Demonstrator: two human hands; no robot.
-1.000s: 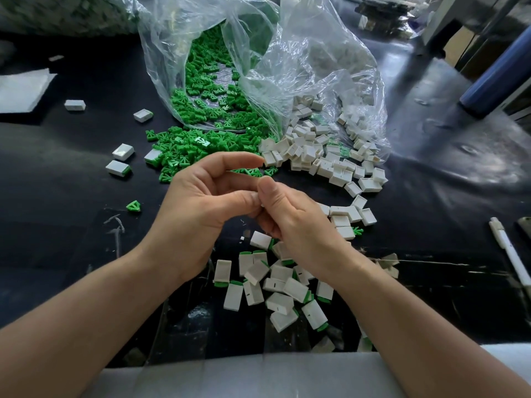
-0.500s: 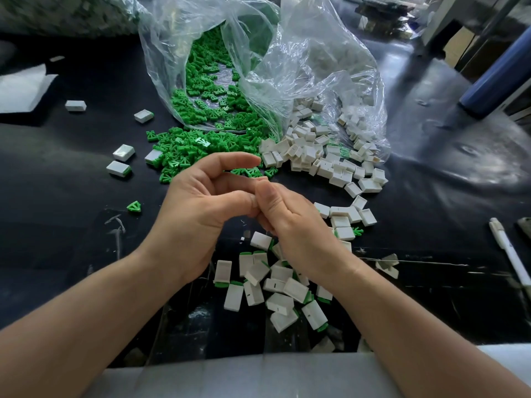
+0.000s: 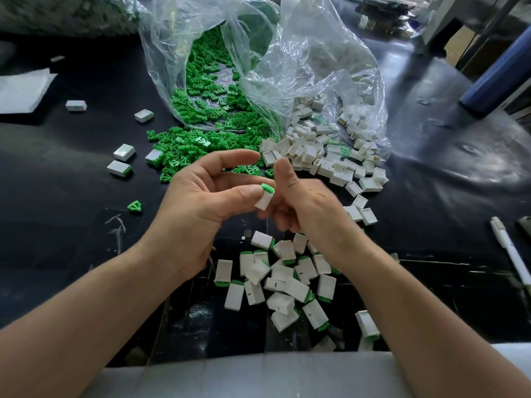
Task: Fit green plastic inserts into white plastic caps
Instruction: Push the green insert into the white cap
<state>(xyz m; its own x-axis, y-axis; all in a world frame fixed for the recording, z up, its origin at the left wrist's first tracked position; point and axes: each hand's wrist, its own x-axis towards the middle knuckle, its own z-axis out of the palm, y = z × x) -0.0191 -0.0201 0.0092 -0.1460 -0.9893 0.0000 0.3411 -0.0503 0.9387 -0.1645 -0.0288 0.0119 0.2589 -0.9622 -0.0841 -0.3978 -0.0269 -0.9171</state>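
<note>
Your left hand (image 3: 198, 208) pinches a white cap (image 3: 263, 201) with a green insert (image 3: 267, 188) seated in its top, above the middle of the black surface (image 3: 57, 196). Your right hand (image 3: 313, 208) sits just beside it, thumb up, fingers (image 3: 283, 222) curled. They are blurred, so I cannot tell whether they grip anything. A pile of finished caps (image 3: 284, 280) lies by the near edge.

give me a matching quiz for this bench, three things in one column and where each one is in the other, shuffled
1 white plastic cap fitted with green insert
2 heap of loose green plastic inserts
3 slim white pen

A spilling from the clear plastic bag
B at the right edge of the black table
C pinched in the left hand

Pairs: 1-C, 2-A, 3-B
</note>
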